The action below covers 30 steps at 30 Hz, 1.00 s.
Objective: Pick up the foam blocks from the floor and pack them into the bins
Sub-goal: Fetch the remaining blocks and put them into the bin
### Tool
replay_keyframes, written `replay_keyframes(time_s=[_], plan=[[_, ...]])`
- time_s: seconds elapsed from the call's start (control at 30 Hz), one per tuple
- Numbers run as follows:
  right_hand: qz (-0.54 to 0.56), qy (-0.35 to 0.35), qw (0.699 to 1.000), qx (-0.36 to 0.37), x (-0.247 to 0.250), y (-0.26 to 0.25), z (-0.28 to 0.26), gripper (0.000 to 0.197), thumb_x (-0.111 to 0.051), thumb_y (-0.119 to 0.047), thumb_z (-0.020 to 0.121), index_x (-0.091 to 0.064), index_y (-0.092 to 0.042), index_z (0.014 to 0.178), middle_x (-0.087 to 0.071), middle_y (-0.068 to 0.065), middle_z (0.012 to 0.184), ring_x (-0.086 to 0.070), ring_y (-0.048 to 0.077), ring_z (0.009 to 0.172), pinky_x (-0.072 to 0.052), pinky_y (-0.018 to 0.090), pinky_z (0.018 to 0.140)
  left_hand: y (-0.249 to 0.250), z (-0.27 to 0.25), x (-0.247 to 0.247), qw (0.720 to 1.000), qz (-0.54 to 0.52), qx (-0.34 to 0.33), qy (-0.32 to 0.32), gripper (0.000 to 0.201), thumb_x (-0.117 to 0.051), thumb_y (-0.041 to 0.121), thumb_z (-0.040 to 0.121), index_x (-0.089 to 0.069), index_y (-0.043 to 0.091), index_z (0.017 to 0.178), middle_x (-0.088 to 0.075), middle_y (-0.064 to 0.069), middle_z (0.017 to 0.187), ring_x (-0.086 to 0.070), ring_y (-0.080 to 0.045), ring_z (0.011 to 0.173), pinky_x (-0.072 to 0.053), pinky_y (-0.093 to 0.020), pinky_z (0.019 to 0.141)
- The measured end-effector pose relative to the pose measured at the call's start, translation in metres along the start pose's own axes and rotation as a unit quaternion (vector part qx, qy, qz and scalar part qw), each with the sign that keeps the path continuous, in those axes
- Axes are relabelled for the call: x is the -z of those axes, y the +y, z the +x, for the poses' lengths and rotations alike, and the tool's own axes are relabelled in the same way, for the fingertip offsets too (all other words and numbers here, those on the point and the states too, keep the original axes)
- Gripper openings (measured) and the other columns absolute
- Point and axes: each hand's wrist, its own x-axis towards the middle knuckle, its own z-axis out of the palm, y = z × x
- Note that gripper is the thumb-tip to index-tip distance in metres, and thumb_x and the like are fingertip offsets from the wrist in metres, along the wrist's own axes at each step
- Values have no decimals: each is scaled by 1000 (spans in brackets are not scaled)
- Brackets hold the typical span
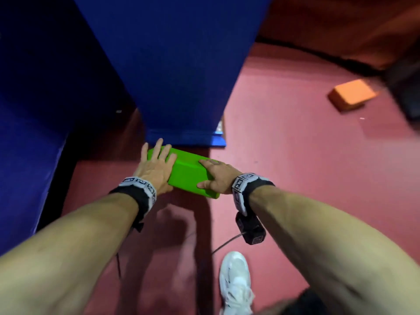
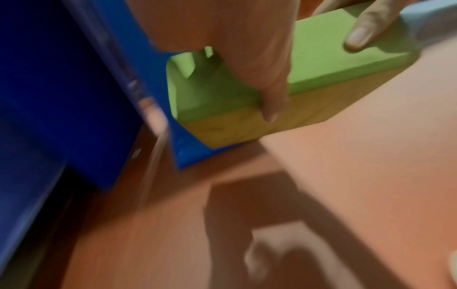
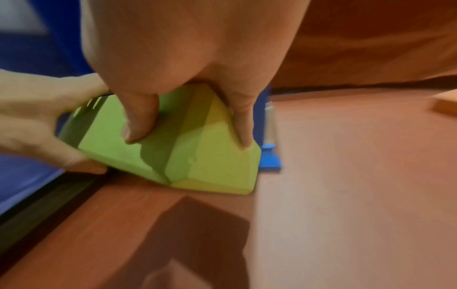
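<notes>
My left hand (image 1: 154, 170) is clamped on one end of the green foam block (image 1: 187, 172), fingers spread over its top and the thumb tucked at the near edge. My right hand (image 1: 216, 175) holds the opposite end, thumb on the near face and fingers over the top. The wrist views show the block tilted and clear of the floor (image 1: 295, 167), with its shadow lying below it, so I judge it is in mid-carry between both palms.

Just beyond my fingertips stands a tall blue panel (image 1: 172, 64), and a second blue wall (image 1: 34, 110) rises off to the left of my left hand. Whether either is a bin side I cannot tell; no bin opening shows in any view.

Well out to the right of my right hand, an orange foam block (image 1: 352, 95) lies on the floor, untouched. Below my wrists, a white shoe (image 1: 235, 283) is planted on the floor.

As for progress: one block is in hand and not yet packed, at least one more waits on the floor, and what already sits in the bins is hidden from me.
</notes>
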Motion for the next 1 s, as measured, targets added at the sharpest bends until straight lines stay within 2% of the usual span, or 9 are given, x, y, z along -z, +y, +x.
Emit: replay_keyframes(time_s=[0.1, 0.2, 0.33, 0.47, 0.57, 0.7, 0.8, 0.87, 1.0], plan=[[52, 9, 997, -47, 50, 8, -87, 84, -62, -42, 92, -15, -14, 155, -24, 12, 159, -29, 28, 143, -24, 30, 115, 27, -26, 88, 996, 14, -90, 11, 100, -67, 60, 74, -19, 14, 149, -20, -7, 159, -14, -27, 148, -9, -47, 121], [59, 50, 993, -86, 100, 14, -173, 81, -63, -43, 90, -20, -18, 153, -34, 14, 150, -37, 33, 136, -37, 41, 107, 55, -55, 177, 990, -3, -139, 24, 91, -69, 60, 69, -29, 17, 139, -42, -2, 139, -41, -23, 128, -28, -46, 110], [-3, 77, 982, -174, 162, 17, -280, 102, -74, -60, 72, -18, -25, 150, -32, 9, 144, -31, 30, 134, -44, 46, 98, 94, -92, 285, 979, -16, -201, 18, 84, -66, 62, 69, -33, 20, 133, -47, -2, 131, -47, -24, 119, -37, -48, 99], [-17, 96, 972, -215, 215, 40, -360, 96, -74, -51, 75, -18, -24, 149, -35, 10, 137, -34, 31, 129, -48, 46, 92, 135, -119, 374, 968, -6, -248, 46, 77, -61, 65, 69, -37, 20, 127, -51, -5, 123, -49, -26, 115, -43, -47, 94], [-4, 107, 966, -237, 244, 64, -398, 100, -74, -48, 78, -10, -28, 152, -27, 11, 145, -31, 34, 131, -49, 48, 94, 167, -125, 421, 961, -12, -271, 59, 82, -62, 65, 70, -33, 22, 133, -50, -6, 118, -50, -26, 113, -47, -40, 82], [43, 158, 940, -298, 281, 112, -447, 108, -74, -47, 79, 1, -30, 154, -14, 11, 154, -26, 36, 136, -45, 52, 99, 226, -116, 482, 962, -23, -265, 54, 79, -67, 65, 69, -36, 16, 122, -54, -7, 117, -56, -28, 109, -41, -36, 73], [78, 192, 905, -371, 306, 156, -480, 112, -74, -44, 80, 7, -24, 154, -13, 12, 156, -22, 34, 139, -38, 56, 100, 278, -99, 519, 970, -57, -235, 29, 74, -71, 64, 68, -32, 14, 106, -58, -8, 111, -64, -31, 99, -36, -35, 70], [85, 182, 899, -389, 320, 182, -491, 110, -74, -43, 81, 5, -22, 155, -13, 11, 156, -22, 35, 139, -36, 56, 101, 300, -85, 536, 976, -66, -208, 19, 72, -70, 64, 69, -27, 15, 100, -62, -9, 110, -65, -32, 99, -35, -34, 70], [86, 169, 895, -405, 353, 246, -511, 99, -71, -41, 83, -4, -24, 154, -13, 10, 156, -22, 35, 139, -34, 55, 103, 346, -44, 576, 980, -57, -192, 22, 71, -66, 64, 74, -32, 15, 113, -63, -10, 115, -63, -32, 104, -37, -35, 72]])
